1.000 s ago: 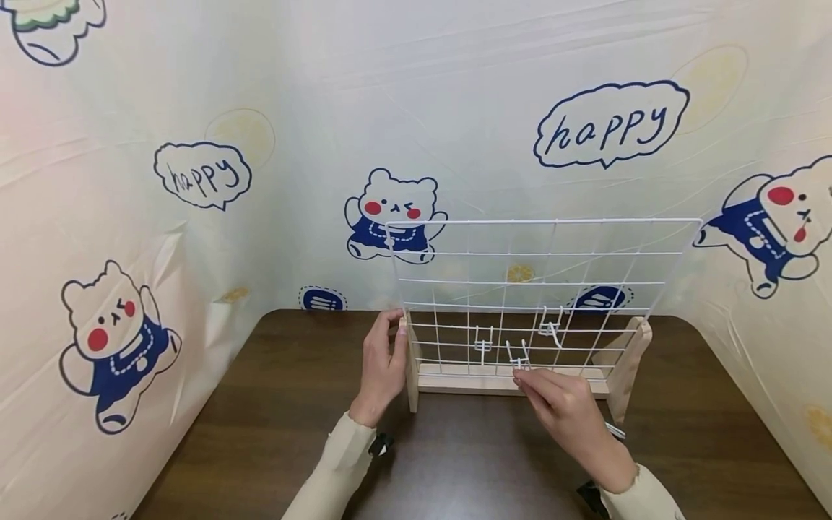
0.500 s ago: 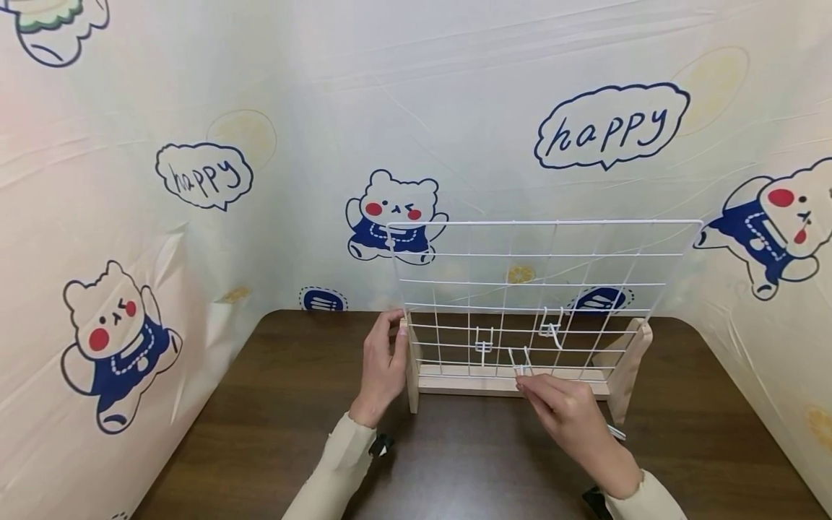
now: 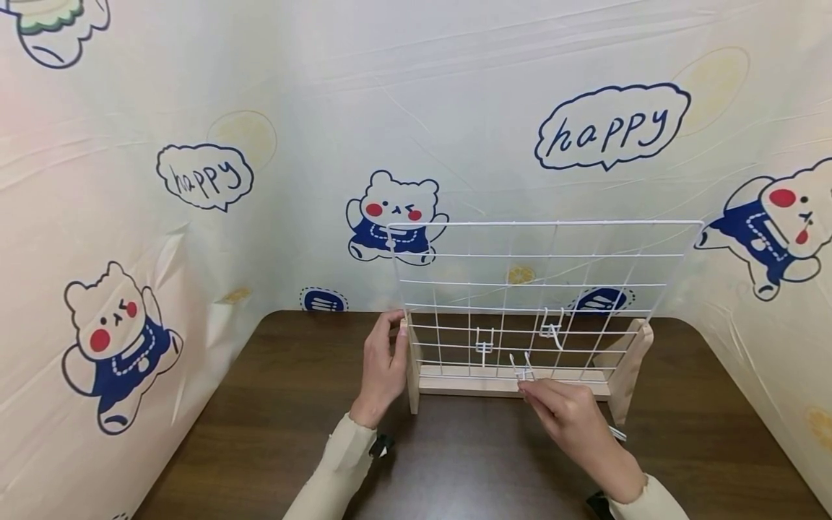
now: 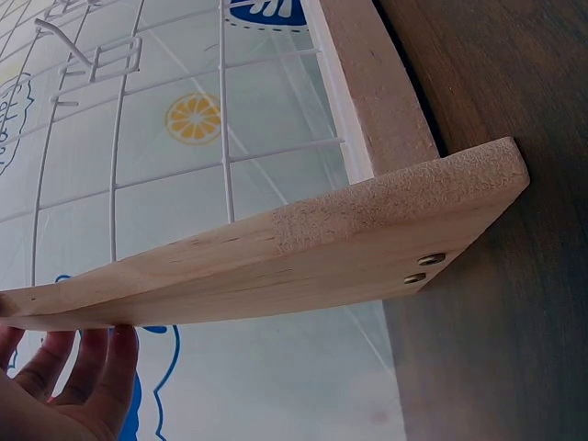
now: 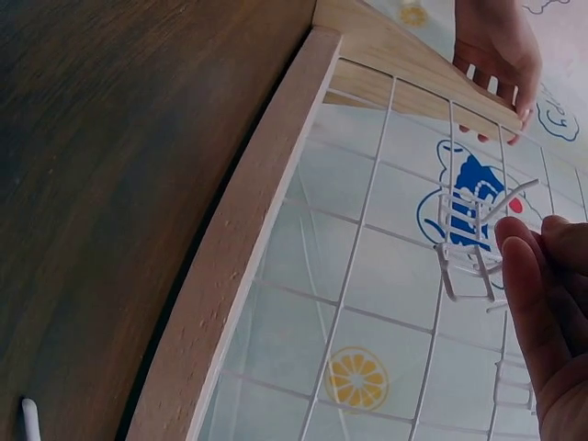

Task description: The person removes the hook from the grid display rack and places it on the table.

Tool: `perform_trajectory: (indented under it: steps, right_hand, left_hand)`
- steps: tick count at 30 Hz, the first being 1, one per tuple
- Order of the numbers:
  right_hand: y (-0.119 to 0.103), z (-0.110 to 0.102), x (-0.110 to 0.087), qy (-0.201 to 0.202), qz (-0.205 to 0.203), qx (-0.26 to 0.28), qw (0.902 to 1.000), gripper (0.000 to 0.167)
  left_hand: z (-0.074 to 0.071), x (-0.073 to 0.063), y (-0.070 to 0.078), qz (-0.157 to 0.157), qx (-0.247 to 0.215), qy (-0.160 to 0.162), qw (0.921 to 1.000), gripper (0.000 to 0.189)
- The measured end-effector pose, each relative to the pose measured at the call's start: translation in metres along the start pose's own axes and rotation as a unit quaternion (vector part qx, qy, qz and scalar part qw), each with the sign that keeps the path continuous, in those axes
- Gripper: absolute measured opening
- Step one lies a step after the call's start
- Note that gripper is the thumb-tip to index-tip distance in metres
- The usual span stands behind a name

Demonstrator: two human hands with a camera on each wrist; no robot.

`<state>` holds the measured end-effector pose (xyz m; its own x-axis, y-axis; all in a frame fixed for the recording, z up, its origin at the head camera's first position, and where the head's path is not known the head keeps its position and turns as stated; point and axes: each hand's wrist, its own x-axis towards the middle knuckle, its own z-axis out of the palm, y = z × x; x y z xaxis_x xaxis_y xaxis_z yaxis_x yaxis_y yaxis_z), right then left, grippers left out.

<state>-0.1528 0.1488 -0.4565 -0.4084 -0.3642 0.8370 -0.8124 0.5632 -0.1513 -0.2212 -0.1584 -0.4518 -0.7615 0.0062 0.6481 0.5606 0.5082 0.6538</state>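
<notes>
A white wire grid [image 3: 533, 283] leans back in a wooden stand [image 3: 513, 386]. At the stand's left side panel [image 4: 276, 248], my left hand [image 3: 383, 368] grips the upper edge, its fingertips against the outer face in the left wrist view. My right hand [image 3: 575, 419] pinches a white wire hook [image 5: 467, 283] by its prong, in front of the grid's lower rows. The hook's two upper arms tilt toward the wires; whether they touch is unclear. Two similar hooks hang on the grid, one at left [image 3: 484, 347] and one higher at right [image 3: 550, 330].
More white wire [image 3: 617, 433] lies on the dark wooden table [image 3: 455, 462] beside the stand's right foot, partly behind my right hand. The right side panel [image 3: 630, 368] stands just beyond that hand. Printed cloth [image 3: 292, 180] surrounds the table's back and sides.
My right hand has drawn slightly down and to the right with the pinched hook. The left hand stays on the side panel, and the two hanging hooks keep their places.
</notes>
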Motion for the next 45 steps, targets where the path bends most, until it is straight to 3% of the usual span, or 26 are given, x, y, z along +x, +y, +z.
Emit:
perform_trajectory:
  steps: [14, 27, 45]
  right_hand:
    - [0.004, 0.002, -0.004, 0.009, -0.017, 0.003, 0.9998, 0.042]
    - [0.006, -0.002, -0.021, -0.033, 0.009, -0.001, 0.9994, 0.044]
    - [0.008, -0.003, -0.027, -0.048, 0.013, -0.019, 0.9986, 0.044]
  left_hand:
    - [-0.001, 0.000, 0.001, -0.004, -0.006, 0.000, 1.0000, 0.026]
    - [-0.001, -0.001, 0.002, -0.012, -0.004, -0.007, 0.9999, 0.027]
    - [0.000, 0.000, 0.001, -0.005, 0.003, -0.002, 1.0000, 0.025]
